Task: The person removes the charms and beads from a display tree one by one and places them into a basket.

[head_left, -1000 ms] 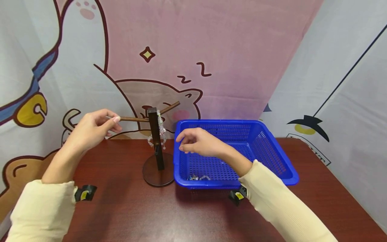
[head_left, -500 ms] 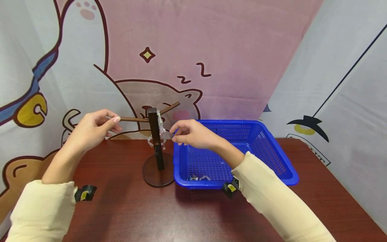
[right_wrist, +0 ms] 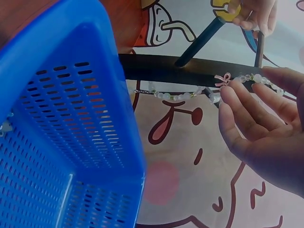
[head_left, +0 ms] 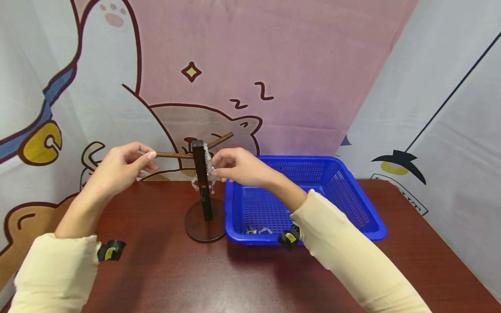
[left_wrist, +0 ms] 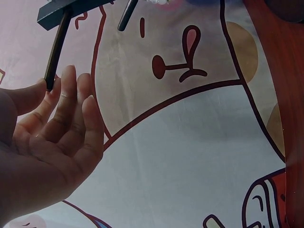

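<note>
A dark wooden jewelry stand (head_left: pixel 202 187) with a round base stands on the table, left of the basket. My left hand (head_left: pixel 121 167) pinches the tip of its left peg (head_left: pixel 174 154) between thumb and finger, as the left wrist view also shows. Clear beaded bracelets (head_left: pixel 208 158) hang beside the post on its right side. My right hand (head_left: pixel 244 167) is at these bracelets, fingers loosely bent. In the right wrist view its fingertips lie against or just before the beads (right_wrist: pixel 183 97), near a pink bow charm (right_wrist: pixel 223 80); exact contact is unclear.
A blue plastic basket (head_left: pixel 305 238) sits to the right of the stand, under my right forearm. Several beaded bracelets (head_left: pixel 258 230) lie in its near left corner. A second peg (head_left: pixel 221 139) sticks out toward the back right. A printed cloth (head_left: pixel 313 78) hangs behind the table.
My right hand has moved left from above the basket's left side to the hanging bracelets. The left hand keeps its pinch on the peg, and the stand has not moved.
</note>
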A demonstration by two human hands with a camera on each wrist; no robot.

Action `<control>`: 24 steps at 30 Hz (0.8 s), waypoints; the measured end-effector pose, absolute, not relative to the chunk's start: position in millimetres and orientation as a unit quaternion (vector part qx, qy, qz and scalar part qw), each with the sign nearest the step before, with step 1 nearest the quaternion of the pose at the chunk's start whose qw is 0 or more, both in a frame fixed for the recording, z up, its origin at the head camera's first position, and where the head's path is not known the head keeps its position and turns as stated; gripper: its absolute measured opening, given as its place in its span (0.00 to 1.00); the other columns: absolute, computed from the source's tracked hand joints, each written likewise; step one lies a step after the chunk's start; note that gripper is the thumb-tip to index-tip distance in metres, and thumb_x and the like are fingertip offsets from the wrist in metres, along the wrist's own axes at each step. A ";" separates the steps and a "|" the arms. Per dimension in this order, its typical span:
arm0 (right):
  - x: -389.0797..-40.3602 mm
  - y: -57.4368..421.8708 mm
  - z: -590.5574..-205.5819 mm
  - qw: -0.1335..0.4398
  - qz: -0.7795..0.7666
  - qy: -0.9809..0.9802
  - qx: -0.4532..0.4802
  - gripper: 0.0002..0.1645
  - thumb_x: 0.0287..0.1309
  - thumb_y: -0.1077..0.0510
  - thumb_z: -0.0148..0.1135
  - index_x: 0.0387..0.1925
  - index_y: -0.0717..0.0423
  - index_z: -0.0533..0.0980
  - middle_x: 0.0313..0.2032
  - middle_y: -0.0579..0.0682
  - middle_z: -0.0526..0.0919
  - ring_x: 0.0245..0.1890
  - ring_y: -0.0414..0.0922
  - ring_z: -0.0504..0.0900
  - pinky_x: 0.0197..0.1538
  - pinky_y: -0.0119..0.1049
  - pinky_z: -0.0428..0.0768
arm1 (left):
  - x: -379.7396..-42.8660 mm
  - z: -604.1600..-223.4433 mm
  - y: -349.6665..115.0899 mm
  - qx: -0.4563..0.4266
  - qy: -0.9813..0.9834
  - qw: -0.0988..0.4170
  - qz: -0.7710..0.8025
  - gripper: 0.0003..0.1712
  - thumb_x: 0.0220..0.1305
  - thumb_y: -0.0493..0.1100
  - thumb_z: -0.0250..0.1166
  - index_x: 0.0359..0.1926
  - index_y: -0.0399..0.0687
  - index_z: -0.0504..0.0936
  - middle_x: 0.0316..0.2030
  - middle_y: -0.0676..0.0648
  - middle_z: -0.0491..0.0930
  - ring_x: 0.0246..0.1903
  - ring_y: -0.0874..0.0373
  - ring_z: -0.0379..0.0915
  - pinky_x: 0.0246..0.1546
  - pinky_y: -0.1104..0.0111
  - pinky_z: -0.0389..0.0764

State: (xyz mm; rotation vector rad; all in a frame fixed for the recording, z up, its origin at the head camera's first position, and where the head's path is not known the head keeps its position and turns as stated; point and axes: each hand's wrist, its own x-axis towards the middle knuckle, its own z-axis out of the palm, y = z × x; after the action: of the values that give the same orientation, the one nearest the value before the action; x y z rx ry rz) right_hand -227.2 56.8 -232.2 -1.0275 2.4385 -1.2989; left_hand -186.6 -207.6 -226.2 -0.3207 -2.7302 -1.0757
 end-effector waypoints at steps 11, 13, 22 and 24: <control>-227.2 47.4 -232.7 0.079 -0.432 0.833 -0.336 0.07 0.57 0.63 0.59 0.36 0.63 0.74 0.26 0.53 0.81 0.23 0.41 0.78 0.32 0.42 0.78 | -186.6 -226.0 -207.6 -0.109 -0.921 0.094 -0.362 0.18 0.69 0.49 0.49 0.44 0.39 0.75 0.32 0.42 0.81 0.27 0.59 0.73 0.25 0.72 0.73; -227.3 46.3 -233.3 0.075 -0.434 0.834 -0.332 0.06 0.57 0.63 0.59 0.35 0.62 0.74 0.25 0.52 0.80 0.22 0.41 0.78 0.31 0.41 0.78 | -186.4 -226.0 -207.7 -0.110 -0.920 0.093 -0.364 0.18 0.69 0.49 0.49 0.44 0.39 0.75 0.32 0.41 0.81 0.26 0.60 0.73 0.25 0.72 0.73; -225.4 45.6 -232.9 0.065 -0.436 0.836 -0.326 0.04 0.59 0.63 0.57 0.30 0.61 0.73 0.27 0.60 0.81 0.22 0.40 0.77 0.26 0.29 0.74 | -185.9 -226.3 -207.2 -0.110 -0.919 0.094 -0.368 0.18 0.69 0.49 0.49 0.43 0.39 0.75 0.32 0.43 0.82 0.27 0.62 0.73 0.25 0.73 0.73; -225.1 46.6 -232.3 0.064 -0.435 0.836 -0.327 0.04 0.59 0.64 0.57 0.30 0.61 0.74 0.27 0.60 0.81 0.22 0.40 0.77 0.27 0.30 0.75 | -185.9 -226.3 -207.1 -0.108 -0.919 0.093 -0.368 0.18 0.69 0.49 0.49 0.44 0.39 0.75 0.32 0.42 0.82 0.26 0.62 0.73 0.25 0.73 0.73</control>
State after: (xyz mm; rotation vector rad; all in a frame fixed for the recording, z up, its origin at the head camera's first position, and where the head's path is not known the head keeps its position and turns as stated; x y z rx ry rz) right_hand -225.1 46.6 -232.3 -0.9883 2.5260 -1.3141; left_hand -185.9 -207.1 -226.3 -0.3220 -2.7274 -1.0938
